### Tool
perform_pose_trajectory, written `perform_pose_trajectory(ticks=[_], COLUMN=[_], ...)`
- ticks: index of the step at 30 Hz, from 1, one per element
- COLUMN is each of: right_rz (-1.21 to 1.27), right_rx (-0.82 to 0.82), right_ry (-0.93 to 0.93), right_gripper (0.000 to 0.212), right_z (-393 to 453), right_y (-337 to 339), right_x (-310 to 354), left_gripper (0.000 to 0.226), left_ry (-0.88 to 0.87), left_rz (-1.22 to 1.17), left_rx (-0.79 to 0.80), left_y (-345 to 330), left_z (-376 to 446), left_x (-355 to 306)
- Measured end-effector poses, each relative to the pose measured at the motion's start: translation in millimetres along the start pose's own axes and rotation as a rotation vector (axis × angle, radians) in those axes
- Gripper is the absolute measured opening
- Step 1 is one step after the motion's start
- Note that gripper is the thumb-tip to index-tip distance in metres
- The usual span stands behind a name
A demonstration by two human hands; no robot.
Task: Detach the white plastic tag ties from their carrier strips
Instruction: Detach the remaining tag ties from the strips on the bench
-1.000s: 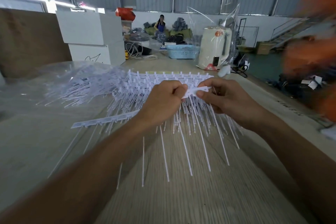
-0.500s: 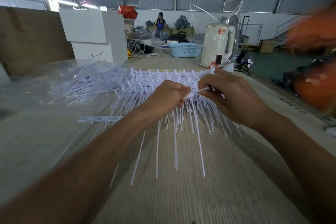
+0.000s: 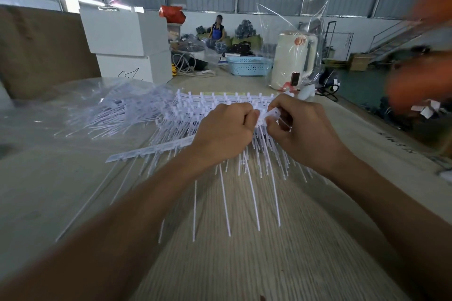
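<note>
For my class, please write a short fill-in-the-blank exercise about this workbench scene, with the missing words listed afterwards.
1. The left hand and right hand both grip a white ____ strip of tag ties.
2. The basket far down the table is light ____.
3. The cream electric kettle stands inside a clear plastic ____.
4. Two white boxes sit ____ on each other at the left.

Missing words: carrier; blue; bag; stacked

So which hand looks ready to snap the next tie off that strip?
Probably the right hand: it pinches the free end of the strip, so it can likely twist. The left hand grips the bundle of ties beside it, steadying.
</note>
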State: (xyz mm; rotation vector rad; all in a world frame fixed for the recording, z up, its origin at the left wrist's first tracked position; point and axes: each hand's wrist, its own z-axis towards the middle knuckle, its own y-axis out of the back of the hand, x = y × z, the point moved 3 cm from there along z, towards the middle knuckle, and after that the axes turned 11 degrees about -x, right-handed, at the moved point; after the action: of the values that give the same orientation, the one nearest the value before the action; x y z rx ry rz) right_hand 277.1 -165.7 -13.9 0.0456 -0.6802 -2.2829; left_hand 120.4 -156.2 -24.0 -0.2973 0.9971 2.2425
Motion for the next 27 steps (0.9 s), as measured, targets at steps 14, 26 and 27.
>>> perform_pose_trajectory(ticks=[14, 26, 27], right_rz=[-0.112, 0.19, 0.139], right_rx=[0.156, 0.292, 0.283], right_ry=[-0.267, -0.314, -0.305], right_gripper=[0.021, 0.045, 0.031], right_z=[-3, -9, -8], right_y=[6, -5, -4], right_x=[-67, -31, -30], left_gripper=[0.04, 0.028, 0.027], left_ry=[-0.034, 0.125, 0.119], left_rz=[-0.224, -0.377, -0.384], left_rx=[0.036, 0.112, 0.102], left_y=[-2, -9, -9], left_z=[-3, -2, -2], left_x=[-1, 17, 17])
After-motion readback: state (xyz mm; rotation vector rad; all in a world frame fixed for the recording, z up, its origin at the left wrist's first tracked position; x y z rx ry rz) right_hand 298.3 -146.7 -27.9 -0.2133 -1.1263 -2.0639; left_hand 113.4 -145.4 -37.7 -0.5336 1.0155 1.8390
